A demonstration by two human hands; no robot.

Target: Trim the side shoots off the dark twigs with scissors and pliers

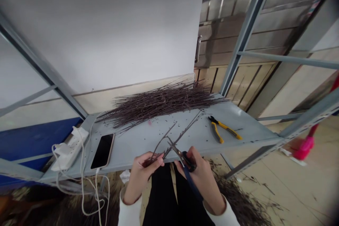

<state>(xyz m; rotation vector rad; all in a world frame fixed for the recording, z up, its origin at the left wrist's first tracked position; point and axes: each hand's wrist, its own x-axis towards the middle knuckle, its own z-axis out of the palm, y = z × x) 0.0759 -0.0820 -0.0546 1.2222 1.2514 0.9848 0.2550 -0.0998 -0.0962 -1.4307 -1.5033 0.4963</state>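
My left hand (144,169) is closed around a few thin brown twigs (182,133) at the front edge of the shelf. The twigs branch away from my fingers toward the back right. In my right hand (200,171) is a pair of scissors (177,150) with dark handles. Their blades are spread and lie at the twigs, just right of my left fingers; whether they touch a stem I cannot tell. A long heap of similar twigs (161,100) lies along the back of the shelf. Cutting pliers (225,128) with yellow and black handles rest to the right.
The grey metal shelf (137,144) has uprights (246,28) at its corners. At left lie a phone (102,151) on a charging cable and a white power strip (71,148). Loose cables hang over the front edge. Twig scraps (238,197) cover the floor below.
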